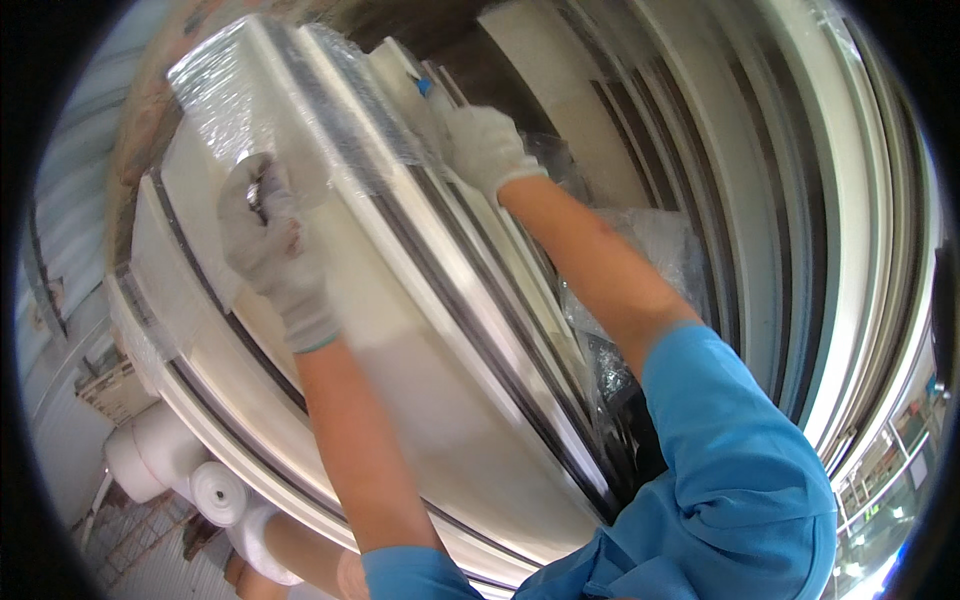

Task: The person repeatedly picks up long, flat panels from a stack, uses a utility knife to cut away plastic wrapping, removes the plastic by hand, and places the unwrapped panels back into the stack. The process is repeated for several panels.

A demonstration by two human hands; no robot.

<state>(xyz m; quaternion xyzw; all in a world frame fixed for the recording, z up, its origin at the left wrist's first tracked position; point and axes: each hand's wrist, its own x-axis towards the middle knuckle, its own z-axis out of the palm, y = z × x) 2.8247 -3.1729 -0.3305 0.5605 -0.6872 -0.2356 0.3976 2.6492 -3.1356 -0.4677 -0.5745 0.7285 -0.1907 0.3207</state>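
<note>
My left hand [272, 245], in a pale work glove, is closed against the broad face of a white panel [400, 400]. A small shiny thing [256, 190] shows between its curled fingers, too unclear to name. Clear plastic film [225, 95] wraps the panel's upper end. My right hand [488, 145], also gloved, reaches over the upper ends of the panels stacked behind this one. Its fingers look bent in beside a small blue piece [425, 86], and what they grip is partly hidden.
More long panels with dark edge strips [740, 180] stand upright on the right. Crumpled clear plastic [640, 255] lies in the gap under my right forearm. White rolls [218, 492] lie at the lower left, next to further panels [250, 400].
</note>
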